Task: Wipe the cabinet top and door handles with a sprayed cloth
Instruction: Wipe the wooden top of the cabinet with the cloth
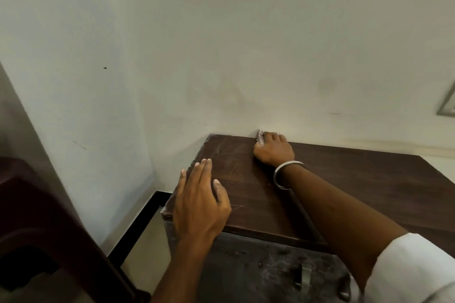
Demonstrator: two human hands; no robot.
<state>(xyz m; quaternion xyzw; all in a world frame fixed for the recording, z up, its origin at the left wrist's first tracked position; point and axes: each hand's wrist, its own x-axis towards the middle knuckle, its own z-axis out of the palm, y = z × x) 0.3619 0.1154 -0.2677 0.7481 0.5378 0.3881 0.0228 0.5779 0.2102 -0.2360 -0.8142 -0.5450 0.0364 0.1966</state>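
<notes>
My right hand [273, 149] grips the cloth [261, 137] at the cabinet top's [357, 179] far edge, unwiped wood toward five o'clock; left hand [200, 200] rests flat, fingers straight.

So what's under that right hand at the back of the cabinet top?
A pale cloth peeks out beyond the right hand, pressed on the cabinet top by the wall. The hand covers most of it.

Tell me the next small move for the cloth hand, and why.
Probably draw the right hand, gripping the cloth at the wall edge, back toward the front across the cabinet top; the left hand rests flat at the left edge, steadying.
</notes>
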